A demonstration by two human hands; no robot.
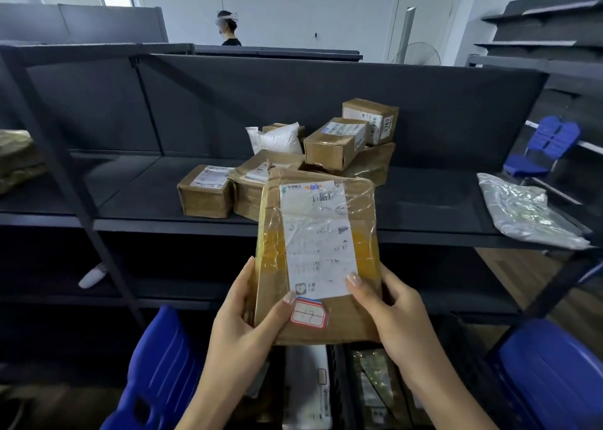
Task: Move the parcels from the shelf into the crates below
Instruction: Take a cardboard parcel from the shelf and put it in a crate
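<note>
There is one view only, from the person's head. It faces forward and a little down at the shelf (130,201), which crosses the middle of the frame. The wide lens bends lines at the edges. The left hand (248,318), the right hand (398,315) and the parcel (319,250) they hold are very near, low centre.

Open shelf (130,201) left of parcel pile (332,144); silver bag (522,211) blocks its right end.

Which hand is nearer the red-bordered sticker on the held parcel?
Left. The left hand has its thumb tip right beside the red-bordered sticker; the right hand holds the parcel at its opposite edge, farther off.
</note>
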